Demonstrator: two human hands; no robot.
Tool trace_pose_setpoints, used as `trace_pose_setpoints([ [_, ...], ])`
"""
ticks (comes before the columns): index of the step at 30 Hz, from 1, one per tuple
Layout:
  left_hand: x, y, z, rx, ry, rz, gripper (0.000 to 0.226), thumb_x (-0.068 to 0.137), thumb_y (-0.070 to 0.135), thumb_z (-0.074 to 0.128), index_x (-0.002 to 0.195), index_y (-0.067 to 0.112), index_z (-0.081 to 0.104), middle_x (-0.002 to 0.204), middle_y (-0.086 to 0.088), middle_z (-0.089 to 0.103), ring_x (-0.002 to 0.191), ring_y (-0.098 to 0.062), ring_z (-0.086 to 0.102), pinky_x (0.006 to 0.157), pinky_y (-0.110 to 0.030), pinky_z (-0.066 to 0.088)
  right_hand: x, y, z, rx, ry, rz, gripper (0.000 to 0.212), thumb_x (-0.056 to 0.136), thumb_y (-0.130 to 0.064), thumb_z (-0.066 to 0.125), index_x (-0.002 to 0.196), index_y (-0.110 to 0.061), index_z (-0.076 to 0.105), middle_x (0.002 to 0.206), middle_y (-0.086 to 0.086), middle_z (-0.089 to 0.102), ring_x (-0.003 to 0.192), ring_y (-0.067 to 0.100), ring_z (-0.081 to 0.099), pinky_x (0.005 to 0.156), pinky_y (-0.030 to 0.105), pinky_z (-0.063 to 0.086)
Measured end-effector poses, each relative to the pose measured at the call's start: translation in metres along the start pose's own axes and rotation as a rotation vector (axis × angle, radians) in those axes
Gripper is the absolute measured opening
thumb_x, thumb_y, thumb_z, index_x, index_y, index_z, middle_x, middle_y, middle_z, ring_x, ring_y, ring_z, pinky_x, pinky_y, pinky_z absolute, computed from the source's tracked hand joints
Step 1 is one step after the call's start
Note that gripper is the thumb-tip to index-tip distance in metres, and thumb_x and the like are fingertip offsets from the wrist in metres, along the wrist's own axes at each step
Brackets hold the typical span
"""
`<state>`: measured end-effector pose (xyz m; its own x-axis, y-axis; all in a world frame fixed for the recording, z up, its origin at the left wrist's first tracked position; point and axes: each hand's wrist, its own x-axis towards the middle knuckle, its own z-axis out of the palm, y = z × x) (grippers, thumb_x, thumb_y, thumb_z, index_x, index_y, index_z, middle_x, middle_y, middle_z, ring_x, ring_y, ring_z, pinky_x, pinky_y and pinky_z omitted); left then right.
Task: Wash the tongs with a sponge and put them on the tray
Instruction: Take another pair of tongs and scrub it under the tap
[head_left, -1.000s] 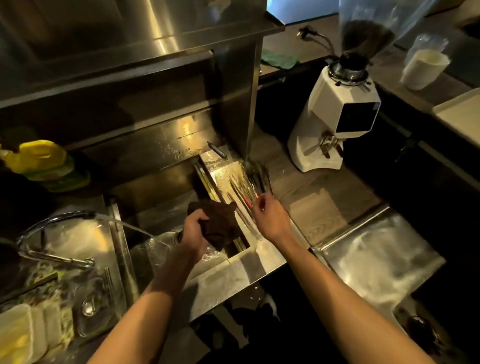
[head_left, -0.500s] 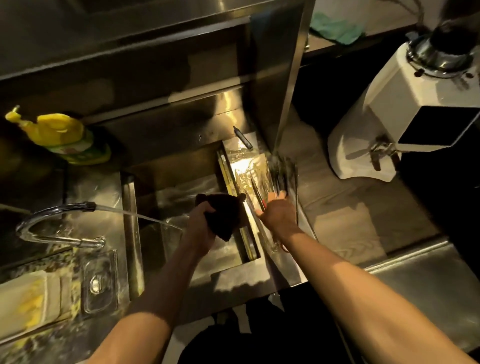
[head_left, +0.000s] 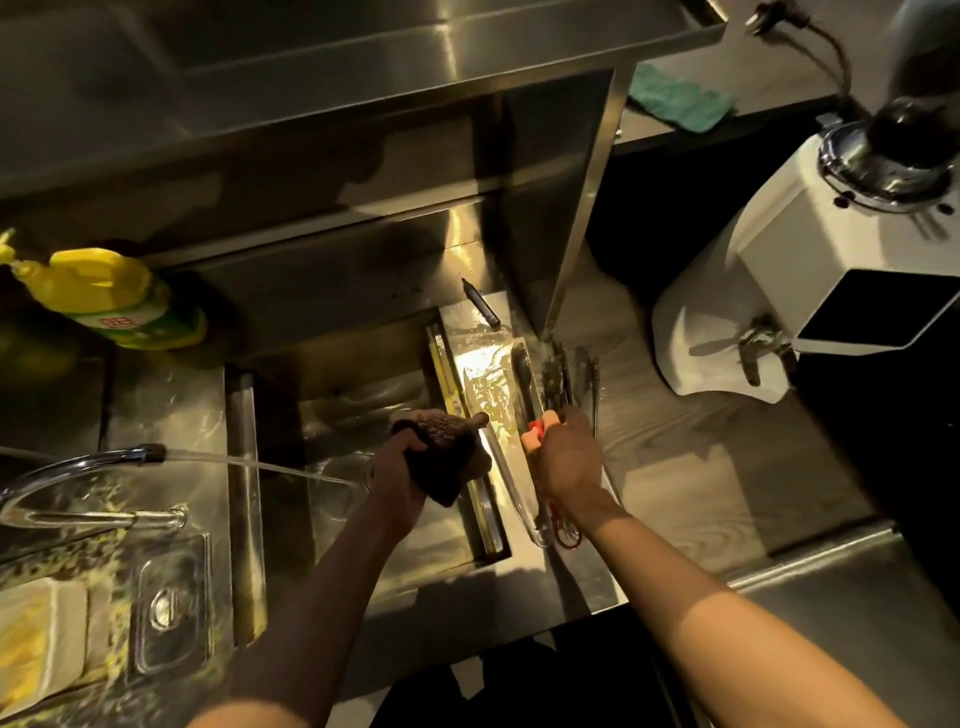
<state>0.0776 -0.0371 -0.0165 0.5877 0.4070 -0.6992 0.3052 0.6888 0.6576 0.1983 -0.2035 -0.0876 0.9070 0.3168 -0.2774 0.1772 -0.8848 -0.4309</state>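
Note:
Over the steel sink (head_left: 363, 561), my left hand (head_left: 400, 467) grips a dark brown sponge (head_left: 447, 447). Right of the sink, several metal tongs (head_left: 522, 374) lie lengthwise on a wet clear tray (head_left: 483, 379) on the drainboard. My right hand (head_left: 569, 457) rests over the near ends of the tongs, its fingers curled round a pair with a red part at the fingertips. The tongs' handles run under my wrist, where a red loop shows.
A tap (head_left: 78, 462) at the left runs a thin stream into the sink. A yellow dish soap bottle (head_left: 114, 301) stands at the back left, and a white coffee grinder (head_left: 810, 280) on the wooden counter at the right. A dark marker (head_left: 480, 303) lies behind the tray.
My right hand has closed onto the tongs on the tray, and the red part now shows at its fingertips. My left hand keeps the sponge over the sink. The camera has tilted down.

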Motion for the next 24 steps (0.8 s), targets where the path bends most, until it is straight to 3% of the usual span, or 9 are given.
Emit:
trace_pose_setpoints([
  [3, 0.002, 0.002, -0.003, -0.003, -0.012, -0.011, 0.031, 0.088, 0.010, 0.039, 0.112, 0.005, 0.058, 0.119, -0.022, 0.058, 0.111, -0.037, 0.055, 0.102, -0.054, 0.042, -0.006, 0.000, -0.002, 0.088, 0.111, 0.029, 0.018, 0.094, -0.021, 0.053, 0.106, -0.012, 0.063, 0.111, 0.008, 0.062, 0.107, 0.034, 0.059, 0.084, 0.041, 0.047],
  [5, 0.003, 0.003, -0.004, 0.002, -0.046, -0.009, 0.028, 0.089, 0.010, 0.038, 0.105, 0.006, 0.061, 0.107, -0.018, 0.062, 0.106, -0.036, 0.056, 0.099, -0.052, 0.043, -0.010, -0.001, -0.001, -0.039, 0.128, -0.082, 0.021, 0.092, -0.017, 0.058, 0.110, -0.007, 0.065, 0.123, 0.017, 0.054, 0.114, 0.037, 0.051, 0.092, 0.044, 0.046],
  [8, 0.000, 0.007, -0.004, -0.015, -0.054, 0.000, 0.027, 0.092, 0.007, 0.035, 0.097, 0.007, 0.062, 0.094, -0.012, 0.067, 0.096, -0.030, 0.058, 0.087, -0.042, 0.046, -0.010, 0.001, -0.001, -0.051, 0.226, -0.131, 0.019, 0.093, -0.022, 0.061, 0.102, -0.008, 0.069, 0.126, 0.022, 0.051, 0.112, 0.038, 0.051, 0.091, 0.044, 0.048],
  [12, 0.003, 0.010, -0.011, -0.041, -0.063, 0.024, 0.027, 0.090, 0.008, 0.037, 0.096, 0.007, 0.064, 0.085, -0.009, 0.071, 0.094, -0.029, 0.059, 0.090, -0.046, 0.045, -0.006, 0.004, 0.000, 0.431, 0.127, 0.075, 0.025, 0.087, -0.027, 0.066, 0.108, -0.015, 0.061, 0.125, 0.013, 0.051, 0.105, 0.027, 0.056, 0.087, 0.045, 0.051],
  [14, 0.005, 0.011, -0.015, -0.039, -0.049, 0.019, 0.028, 0.089, 0.008, 0.038, 0.099, 0.006, 0.064, 0.091, -0.012, 0.069, 0.097, -0.031, 0.059, 0.094, -0.049, 0.045, -0.006, 0.004, 0.003, 0.555, 0.120, 0.169, 0.025, 0.092, -0.036, 0.061, 0.108, -0.018, 0.057, 0.124, 0.004, 0.052, 0.097, 0.017, 0.055, 0.081, 0.038, 0.048],
  [16, 0.003, 0.013, -0.019, -0.035, -0.046, 0.025, 0.028, 0.089, 0.009, 0.038, 0.102, 0.006, 0.063, 0.096, -0.013, 0.067, 0.098, -0.031, 0.058, 0.090, -0.047, 0.047, -0.009, 0.004, 0.008, 0.464, 0.111, 0.179, 0.032, 0.092, -0.042, 0.064, 0.107, -0.015, 0.057, 0.123, 0.000, 0.050, 0.095, 0.015, 0.053, 0.077, 0.035, 0.042],
  [18, 0.003, 0.012, -0.021, -0.028, -0.044, 0.037, 0.026, 0.090, 0.009, 0.039, 0.100, 0.006, 0.063, 0.094, -0.012, 0.067, 0.097, -0.030, 0.058, 0.084, -0.042, 0.047, -0.009, 0.006, 0.011, 0.168, 0.069, 0.127, 0.041, 0.089, -0.051, 0.067, 0.105, -0.014, 0.060, 0.132, 0.006, 0.045, 0.109, 0.020, 0.050, 0.080, 0.036, 0.045],
  [21, 0.001, 0.012, -0.022, -0.005, -0.031, 0.025, 0.022, 0.090, 0.009, 0.041, 0.098, 0.008, 0.062, 0.093, -0.012, 0.066, 0.096, -0.029, 0.058, 0.086, -0.042, 0.046, -0.007, 0.007, 0.014, -0.275, -0.039, 0.017, 0.051, 0.093, -0.063, 0.052, 0.109, -0.016, 0.065, 0.151, 0.020, 0.031, 0.139, 0.035, 0.033, 0.105, 0.043, 0.044],
  [24, 0.002, 0.009, -0.025, 0.004, -0.036, 0.010, 0.023, 0.088, 0.009, 0.043, 0.099, 0.008, 0.062, 0.095, -0.013, 0.065, 0.098, -0.031, 0.057, 0.092, -0.047, 0.045, -0.008, 0.001, 0.013, -0.264, -0.039, 0.068, 0.054, 0.098, -0.062, 0.041, 0.116, -0.015, 0.061, 0.154, 0.024, 0.030, 0.143, 0.038, 0.029, 0.111, 0.046, 0.039],
])
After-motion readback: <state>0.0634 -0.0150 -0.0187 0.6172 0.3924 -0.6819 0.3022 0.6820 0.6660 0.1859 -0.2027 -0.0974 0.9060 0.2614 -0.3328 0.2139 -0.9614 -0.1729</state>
